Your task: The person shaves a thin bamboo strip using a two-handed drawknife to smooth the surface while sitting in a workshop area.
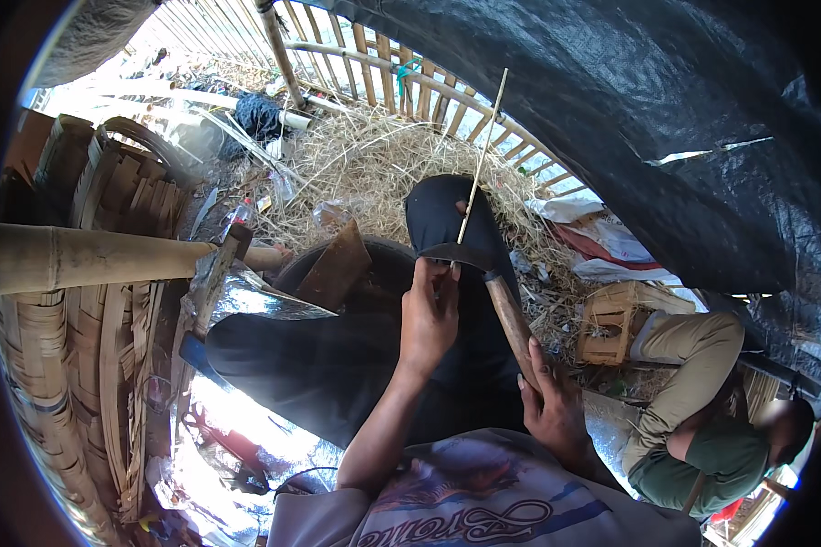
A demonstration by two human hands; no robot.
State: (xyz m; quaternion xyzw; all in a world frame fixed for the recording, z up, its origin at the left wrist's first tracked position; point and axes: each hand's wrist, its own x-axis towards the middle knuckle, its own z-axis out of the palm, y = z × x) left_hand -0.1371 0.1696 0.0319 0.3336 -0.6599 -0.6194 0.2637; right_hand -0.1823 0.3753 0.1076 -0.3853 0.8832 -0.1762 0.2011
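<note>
A thin, pale bamboo strip (480,169) rises from my lap, slanting up and to the right. My left hand (431,310) is closed at its near end, fingers pinched just below the blade. The curved dark blade of a knife (444,252) lies across the strip, touching or nearly touching it. My right hand (554,401) is wrapped round the knife's long wooden handle (511,319), near its lower end. Both hands are over my dark-trousered legs (292,360). The strip's lowest end is hidden by the fingers and blade.
Woven bamboo (50,365) and a thick bamboo pole (100,258) stand at left. Straw (374,164) covers the ground ahead, before a slatted fence (447,100). Black sheeting (629,118) hangs upper right. Another person (702,438) sits at right beside a wooden crate (608,324).
</note>
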